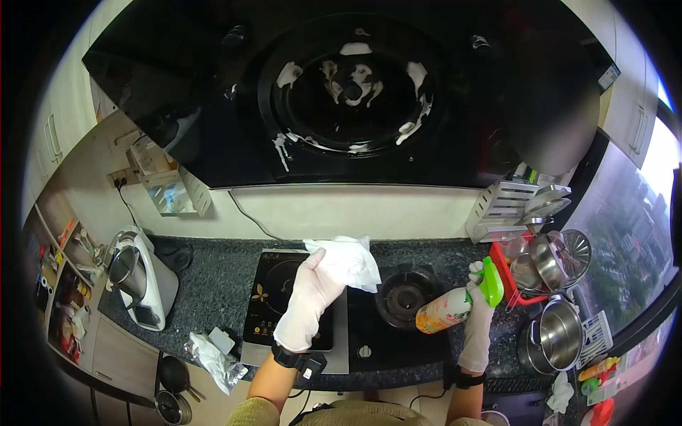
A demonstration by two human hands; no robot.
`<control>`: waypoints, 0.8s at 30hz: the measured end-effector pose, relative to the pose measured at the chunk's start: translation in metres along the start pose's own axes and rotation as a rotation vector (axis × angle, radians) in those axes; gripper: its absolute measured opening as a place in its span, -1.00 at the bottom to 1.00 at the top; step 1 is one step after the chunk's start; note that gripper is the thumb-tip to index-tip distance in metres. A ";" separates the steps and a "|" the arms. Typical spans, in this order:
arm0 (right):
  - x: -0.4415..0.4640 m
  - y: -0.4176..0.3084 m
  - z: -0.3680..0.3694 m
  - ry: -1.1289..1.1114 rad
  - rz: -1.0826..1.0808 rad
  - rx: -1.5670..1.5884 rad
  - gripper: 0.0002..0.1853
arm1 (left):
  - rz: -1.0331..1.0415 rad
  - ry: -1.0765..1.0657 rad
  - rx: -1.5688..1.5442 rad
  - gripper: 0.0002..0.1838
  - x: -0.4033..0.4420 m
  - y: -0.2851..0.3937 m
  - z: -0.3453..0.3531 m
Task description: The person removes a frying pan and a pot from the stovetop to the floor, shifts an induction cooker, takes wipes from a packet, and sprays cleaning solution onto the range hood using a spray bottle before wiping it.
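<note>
My left hand (pixel 318 287), in a white glove, is closed on a folded white cloth or paper wipe (pixel 353 263) above the cooktops. In my gloved right hand (pixel 480 302) is a spray bottle (pixel 445 311) with a green trigger head, tilted so that its orange-and-white body points left. Overhead, the black range hood (pixel 206 135) carries patches of white foam (pixel 355 48) around its round recess. Below my left hand lies a black induction cooktop (pixel 259 312); a gas burner (pixel 407 296) sits between the two hands.
A white kitchen appliance (pixel 160 291) stands on the left counter. Crumpled plastic packaging (pixel 217 362) lies at the front edge. To the right are a red dish rack (pixel 508 273), steel pots (pixel 561 330) and a wall rack (pixel 501 206). A cable (pixel 249 216) runs along the wall.
</note>
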State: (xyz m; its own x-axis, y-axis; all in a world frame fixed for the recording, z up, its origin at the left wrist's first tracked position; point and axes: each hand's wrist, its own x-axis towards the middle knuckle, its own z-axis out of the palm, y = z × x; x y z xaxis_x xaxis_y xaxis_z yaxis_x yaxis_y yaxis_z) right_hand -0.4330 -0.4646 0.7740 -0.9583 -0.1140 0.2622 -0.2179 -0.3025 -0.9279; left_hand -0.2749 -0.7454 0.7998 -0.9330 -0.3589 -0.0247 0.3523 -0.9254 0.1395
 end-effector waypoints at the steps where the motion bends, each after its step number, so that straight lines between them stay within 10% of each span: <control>1: -0.002 0.000 0.002 -0.012 0.015 0.002 -0.40 | -0.011 0.009 0.001 -0.49 0.002 -0.004 0.002; 24: -0.012 0.019 -0.016 0.074 0.031 -0.041 -0.43 | -0.004 0.007 0.056 -0.48 0.020 -0.005 0.004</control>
State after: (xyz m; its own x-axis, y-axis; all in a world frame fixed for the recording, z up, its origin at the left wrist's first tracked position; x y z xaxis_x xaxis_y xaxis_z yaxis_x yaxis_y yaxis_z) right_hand -0.4289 -0.4534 0.7488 -0.9754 -0.0520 0.2144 -0.1940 -0.2605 -0.9458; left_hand -0.2959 -0.7476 0.8030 -0.9340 -0.3559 -0.0323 0.3434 -0.9189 0.1943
